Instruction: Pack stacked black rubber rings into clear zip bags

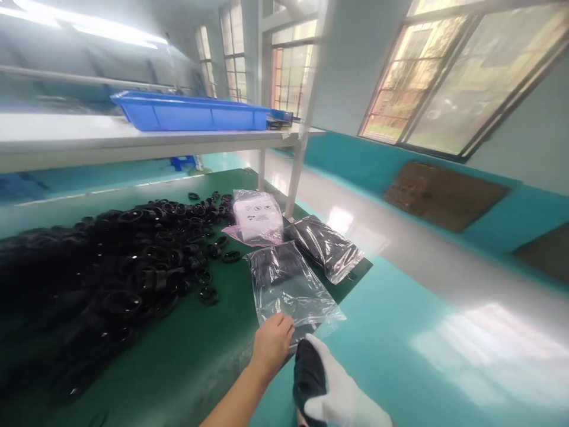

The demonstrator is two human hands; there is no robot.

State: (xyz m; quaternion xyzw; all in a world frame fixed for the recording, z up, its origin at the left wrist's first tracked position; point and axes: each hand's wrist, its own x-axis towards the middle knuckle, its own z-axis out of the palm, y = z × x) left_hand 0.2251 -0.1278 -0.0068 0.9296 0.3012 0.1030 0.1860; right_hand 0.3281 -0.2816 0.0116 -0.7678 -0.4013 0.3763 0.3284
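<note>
Nearest, the white-gloved right hand (344, 385) clasps a black bundle (307, 373), thumb on its near end and fingers wrapped toward the far one; even pressure along its length should keep the pieces in line. Just beside it, the bare left hand (273, 341) rests at the near, open end of a clear bag (297, 299), its fingers bent and close together; I cannot tell whether they pinch one layer of film, both, or none. Good handling here would mean parting the two layers and holding the mouth up, so no edge catches or folds under. Black pieces (278, 264) lie inside the bag's far end, and that content is best kept flat. The bag lies on the green tabletop (233, 314), with a loose pile of black rings (151, 261) to its left. Farther on lie a filled clear bag (326, 246), no label readable on it, and a pinkish bag (260, 219) whose white face carries dark symbols, one triangular, above print too small to read. Beyond, a blue tray (200, 115) sits on the raised shelf (66, 140), showing no lettering.
</note>
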